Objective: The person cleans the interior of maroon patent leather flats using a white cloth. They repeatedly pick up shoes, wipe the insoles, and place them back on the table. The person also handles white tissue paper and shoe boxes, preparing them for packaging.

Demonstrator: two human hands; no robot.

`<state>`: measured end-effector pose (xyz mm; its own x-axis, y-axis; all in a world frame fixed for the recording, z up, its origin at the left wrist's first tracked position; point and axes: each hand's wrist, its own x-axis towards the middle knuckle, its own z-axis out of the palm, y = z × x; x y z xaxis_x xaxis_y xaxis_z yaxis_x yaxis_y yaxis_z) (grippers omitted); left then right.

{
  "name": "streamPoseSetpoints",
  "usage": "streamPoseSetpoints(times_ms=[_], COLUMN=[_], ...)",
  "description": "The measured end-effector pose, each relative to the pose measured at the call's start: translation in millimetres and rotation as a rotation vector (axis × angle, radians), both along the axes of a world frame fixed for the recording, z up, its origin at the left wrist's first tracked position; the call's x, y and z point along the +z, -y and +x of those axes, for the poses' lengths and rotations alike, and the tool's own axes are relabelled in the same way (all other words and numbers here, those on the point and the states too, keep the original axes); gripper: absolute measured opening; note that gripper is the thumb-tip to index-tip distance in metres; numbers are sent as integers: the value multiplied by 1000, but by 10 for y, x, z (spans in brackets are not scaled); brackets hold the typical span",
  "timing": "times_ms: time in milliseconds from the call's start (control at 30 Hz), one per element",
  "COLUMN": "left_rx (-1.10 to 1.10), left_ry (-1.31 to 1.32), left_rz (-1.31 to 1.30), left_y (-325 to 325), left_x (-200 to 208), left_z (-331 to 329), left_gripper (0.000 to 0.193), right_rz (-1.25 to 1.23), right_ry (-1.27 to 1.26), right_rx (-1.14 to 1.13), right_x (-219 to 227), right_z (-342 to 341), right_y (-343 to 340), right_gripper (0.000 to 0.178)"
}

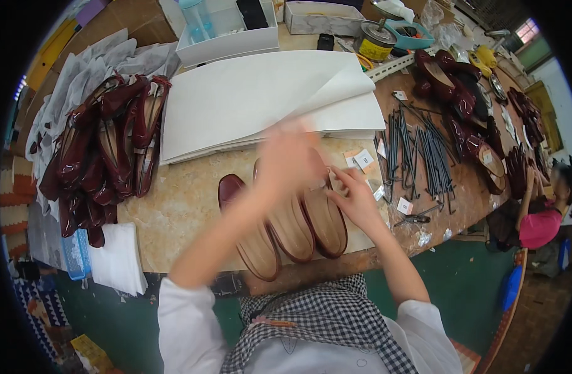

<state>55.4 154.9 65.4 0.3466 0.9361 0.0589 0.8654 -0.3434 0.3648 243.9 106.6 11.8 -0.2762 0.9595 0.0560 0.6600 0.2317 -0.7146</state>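
Three dark red flat shoes lie side by side before me: a left shoe point(231, 189), a middle shoe point(291, 232) and a right shoe point(328, 229). Their beige insoles face up and their toes point away from me. My left hand point(289, 154) is smeared by motion above the toes of the middle and right shoes, hiding parts of them; its fingers cannot be made out. At the right shoe's outer side, my right hand point(359, 199) has thumb and forefinger apart, the tips close to the shoe's edge. Any small thing near those fingertips is unclear.
White paper sheets point(236, 93) lie behind the shoes. Piled dark red shoes point(114, 137) stand left, above folded white cloth point(119, 255). Dark metal rods point(417, 156) and more shoes point(464, 118) lie right. A tin point(376, 42) stands behind. Another person point(538, 224) sits far right.
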Motion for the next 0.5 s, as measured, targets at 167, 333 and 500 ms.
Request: streamPoseSetpoints(times_ms=[167, 333, 500], left_rx=[420, 312, -457], left_ry=[-362, 143, 457], left_rz=[412, 481, 219], left_y=[-957, -608, 1275], left_x=[-645, -406, 339], left_z=[-1144, -798, 178], left_gripper=[54, 23, 14], right_rz=[-87, -153, -843], right_ry=[-161, -488, -1364], right_rx=[11, -70, -274], right_x=[44, 139, 167], right_z=[159, 93, 69], right_y=[459, 551, 428], right_gripper=[41, 54, 58])
